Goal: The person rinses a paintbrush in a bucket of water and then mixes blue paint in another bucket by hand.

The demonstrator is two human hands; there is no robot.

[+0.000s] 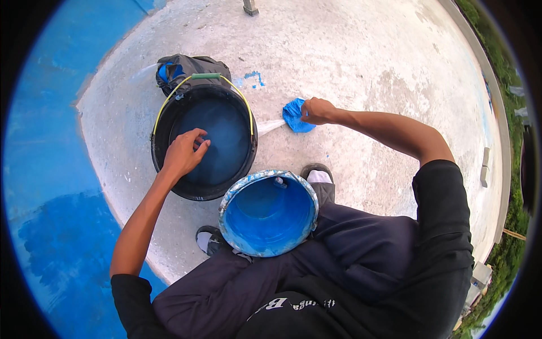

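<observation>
My left hand [187,151] hovers over the black bucket [249,160], its fingers loosely bent and apart with nothing in them. Dark bluish liquid lies inside that bucket, and its yellow wire handle with a green grip [206,75] rests toward the far rim. Out to the right, my right hand [319,111] is closed on a crumpled blue sheet [293,115]; whether it is cloth or plastic I cannot tell. A whitish see-through strip [271,126] runs from it toward the black bucket. Between my legs a paint-smeared bucket [268,246], blue inside, leans with its mouth facing away from me.
Behind the black bucket sits a dark crumpled bag [195,63] with blue showing in its opening. Blue-painted floor [62,141] spreads on the left, beside pale bare concrete [384,62]. A small post [250,7] stands at the far edge, and a low kerb [497,113] borders greenery at right.
</observation>
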